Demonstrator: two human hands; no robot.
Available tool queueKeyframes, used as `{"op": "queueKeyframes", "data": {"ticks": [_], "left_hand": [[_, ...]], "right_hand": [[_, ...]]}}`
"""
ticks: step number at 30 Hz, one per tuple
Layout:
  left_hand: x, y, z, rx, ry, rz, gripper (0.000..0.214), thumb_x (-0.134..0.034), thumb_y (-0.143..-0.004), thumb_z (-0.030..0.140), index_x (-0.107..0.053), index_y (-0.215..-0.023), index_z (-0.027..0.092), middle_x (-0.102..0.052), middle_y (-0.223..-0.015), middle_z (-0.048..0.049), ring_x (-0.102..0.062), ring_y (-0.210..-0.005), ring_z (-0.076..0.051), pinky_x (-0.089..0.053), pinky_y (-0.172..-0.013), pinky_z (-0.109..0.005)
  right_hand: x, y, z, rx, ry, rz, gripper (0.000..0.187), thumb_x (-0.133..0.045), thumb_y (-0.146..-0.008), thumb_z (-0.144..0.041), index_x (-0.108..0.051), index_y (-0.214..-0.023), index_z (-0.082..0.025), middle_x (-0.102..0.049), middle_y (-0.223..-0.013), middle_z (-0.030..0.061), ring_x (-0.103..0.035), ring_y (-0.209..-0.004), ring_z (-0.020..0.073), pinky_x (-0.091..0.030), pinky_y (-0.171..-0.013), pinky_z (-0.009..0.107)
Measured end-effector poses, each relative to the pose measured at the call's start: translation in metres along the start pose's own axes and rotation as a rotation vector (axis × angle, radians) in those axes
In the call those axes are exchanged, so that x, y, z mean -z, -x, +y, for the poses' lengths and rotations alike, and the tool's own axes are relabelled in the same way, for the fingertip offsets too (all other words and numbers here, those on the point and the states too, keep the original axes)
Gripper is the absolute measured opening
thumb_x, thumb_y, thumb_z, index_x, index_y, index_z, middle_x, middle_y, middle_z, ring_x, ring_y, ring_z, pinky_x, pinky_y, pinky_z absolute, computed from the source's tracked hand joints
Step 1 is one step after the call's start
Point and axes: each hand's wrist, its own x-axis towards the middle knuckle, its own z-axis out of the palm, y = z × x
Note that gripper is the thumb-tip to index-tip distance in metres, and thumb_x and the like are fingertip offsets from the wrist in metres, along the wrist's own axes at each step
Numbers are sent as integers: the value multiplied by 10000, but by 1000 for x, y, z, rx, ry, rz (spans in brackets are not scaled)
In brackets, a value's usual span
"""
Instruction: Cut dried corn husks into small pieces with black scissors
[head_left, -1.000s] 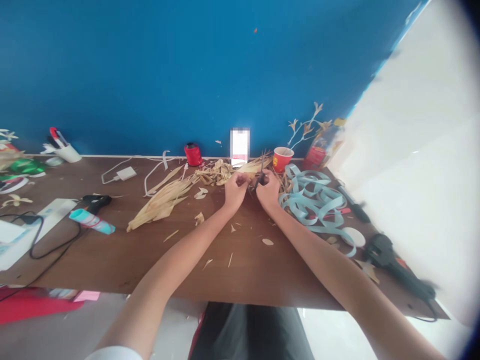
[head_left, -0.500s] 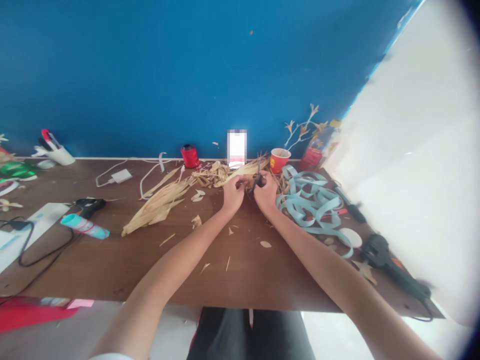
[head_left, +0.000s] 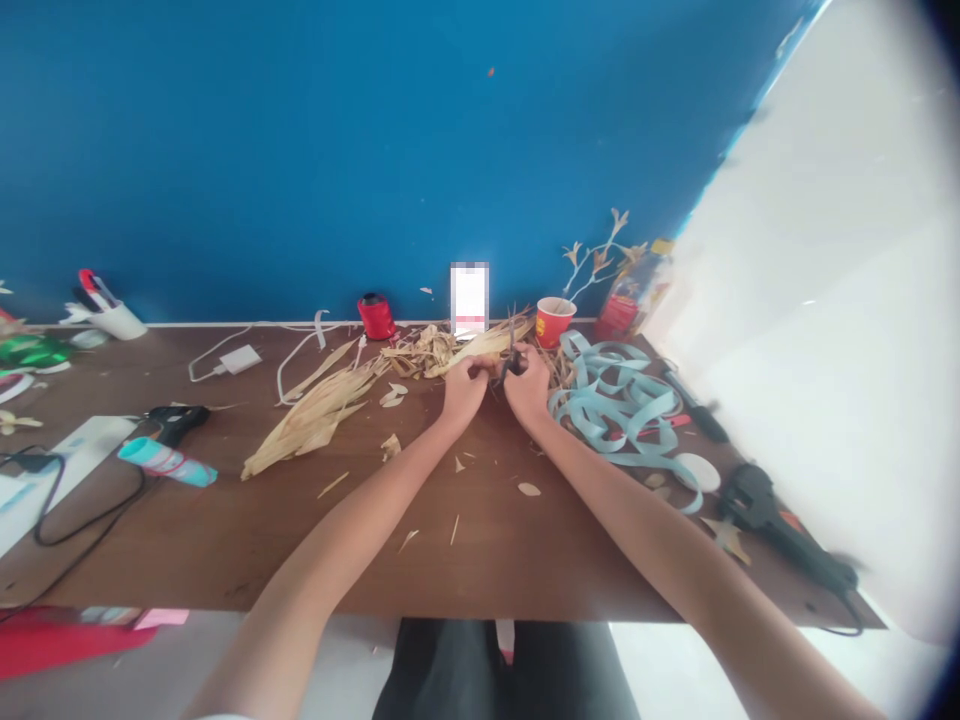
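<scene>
**Where the two hands meet: scissors beside a dried strip**

As both forearms stretch out over the brown wooden bench (head_left: 225,530), the hands meet at its far middle. The left hand (head_left: 463,388) has its fingers (head_left: 472,372) pinched narrow on a pale dried leaf strip (head_left: 489,362), which is too small for its full length to be made out. Just to the right, the right hand (head_left: 529,388) curls its fingers round small dark scissors (head_left: 511,360), whose blades point up and away from the person. The strip lies to the left of the blades, roughly across them. A heap of straw-coloured dried leaves (head_left: 319,415) lies further left, tangled light blue paper ribbons (head_left: 622,400) lie to the right, and a red paper cup (head_left: 555,320) stands behind.
</scene>
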Motion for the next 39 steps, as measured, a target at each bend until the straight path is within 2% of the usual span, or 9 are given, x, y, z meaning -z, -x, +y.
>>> {"op": "queueKeyframes", "data": {"ticks": [6,13,22,33,39], "left_hand": [[2,-2,-3,47,163,47,121,-625,-747,174,-698,-844,161,-713,-871,-66,-661,-851,-197,-519,-847,-362],[4,-20,-4,138,517,244,300,-790,-644,265,-701,-910,157,-712,-914,-68,-645,-879,-183,-478,-876,-347],[1,-25,1,239,792,331,403,-840,-548,204,-659,-901,139,-661,-816,-26,-609,-762,-117,-468,-826,-304],[-3,-20,-2,223,773,274,373,-836,-559,197,-663,-887,155,-677,-856,-32,-626,-820,-131,-472,-881,-324],[-4,-20,-6,210,726,284,386,-832,-580,231,-658,-916,154,-686,-879,-50,-640,-854,-155,-478,-893,-353]], "right_hand": [[0,1,-1,-26,69,-8,330,-590,-720,-304,-637,-1026,-189,-704,-845,64,-629,-760,231,-477,-768,354],[1,4,-14,-8,309,-202,242,-588,-731,-299,-674,-943,-219,-700,-789,21,-618,-749,207,-444,-723,301],[0,9,-24,25,497,-285,255,-586,-729,-245,-693,-960,-258,-726,-914,25,-641,-848,220,-445,-724,281],[1,7,-20,66,406,-300,173,-540,-743,-231,-675,-852,-234,-710,-832,6,-613,-765,184,-403,-681,257],[1,7,-19,71,423,-292,202,-532,-750,-219,-690,-875,-241,-717,-840,14,-625,-787,192,-406,-682,256]]}}
